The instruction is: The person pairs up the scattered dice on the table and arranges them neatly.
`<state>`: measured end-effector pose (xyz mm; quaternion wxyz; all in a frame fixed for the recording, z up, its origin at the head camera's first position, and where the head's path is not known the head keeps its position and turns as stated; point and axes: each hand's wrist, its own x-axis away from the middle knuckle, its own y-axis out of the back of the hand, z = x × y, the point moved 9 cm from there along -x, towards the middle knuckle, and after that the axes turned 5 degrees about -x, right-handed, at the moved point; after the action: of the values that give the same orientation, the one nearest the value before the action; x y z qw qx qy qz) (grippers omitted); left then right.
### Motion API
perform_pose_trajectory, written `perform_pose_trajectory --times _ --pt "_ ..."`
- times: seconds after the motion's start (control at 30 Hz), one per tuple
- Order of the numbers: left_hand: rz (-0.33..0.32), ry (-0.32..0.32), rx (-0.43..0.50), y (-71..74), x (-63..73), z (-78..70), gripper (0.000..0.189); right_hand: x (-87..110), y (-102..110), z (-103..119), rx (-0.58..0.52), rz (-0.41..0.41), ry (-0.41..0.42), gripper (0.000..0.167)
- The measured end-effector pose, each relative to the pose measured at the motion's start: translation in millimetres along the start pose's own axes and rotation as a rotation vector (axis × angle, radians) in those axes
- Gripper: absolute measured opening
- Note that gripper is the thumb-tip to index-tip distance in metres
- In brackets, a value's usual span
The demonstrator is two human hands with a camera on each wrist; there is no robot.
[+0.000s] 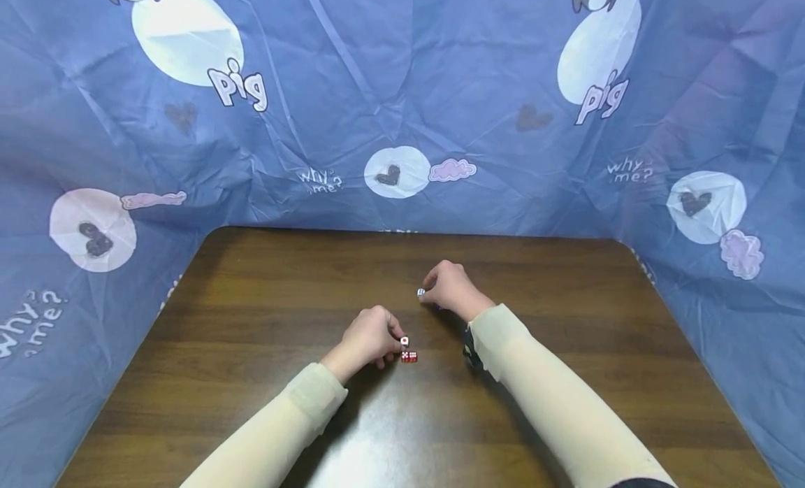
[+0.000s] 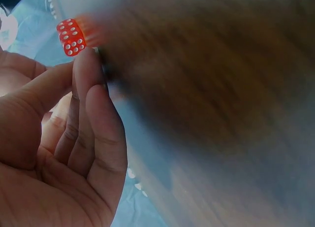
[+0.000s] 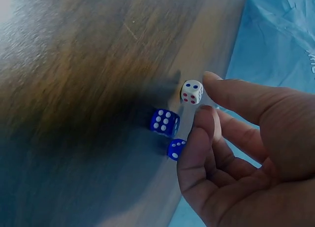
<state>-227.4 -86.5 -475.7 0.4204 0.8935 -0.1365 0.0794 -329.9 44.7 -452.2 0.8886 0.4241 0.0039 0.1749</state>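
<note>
Working both sides at once, by the look of it: the left hand (image 1: 370, 335) pinches a white die with a red spot (image 1: 404, 341) near the middle of the head view, right by two red dice (image 1: 409, 357) sitting snug side by side. The right hand (image 1: 454, 289), a bit higher and to the right, has the other white die (image 3: 192, 92) at the tips of thumb and finger, and I'd call that a light pinch. In the right wrist view two blue dice (image 3: 165, 122) sit just below and left of that one, partly behind the fingers.

My read is that this is the careful placing step, each white die being brought to its own coloured pair, neither one let go yet. Can't tell whether the red-spotted one touches the reds or hangs just over them, since the left wrist view hides it.

Next move probably calls for small, slow fingertip work: get each die squared up, then release without nudging the neighbours. The biggest risk I see is a knuckle bumping the blue pair across the surface (image 1: 251, 285), since those fingers are awfully close.
</note>
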Motion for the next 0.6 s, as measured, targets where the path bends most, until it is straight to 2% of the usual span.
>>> perform_pose_trajectory --times 0.17,0.6 --pt "-0.006 0.006 0.003 -0.5 0.6 0.1 0.011 -5.7 -3.5 1.4 0.053 0.012 -0.008 0.022" --pt "-0.032 -0.029 0.005 -2.2 -0.8 0.9 0.012 -9.9 -4.8 4.7 0.101 -0.002 0.012 0.016"
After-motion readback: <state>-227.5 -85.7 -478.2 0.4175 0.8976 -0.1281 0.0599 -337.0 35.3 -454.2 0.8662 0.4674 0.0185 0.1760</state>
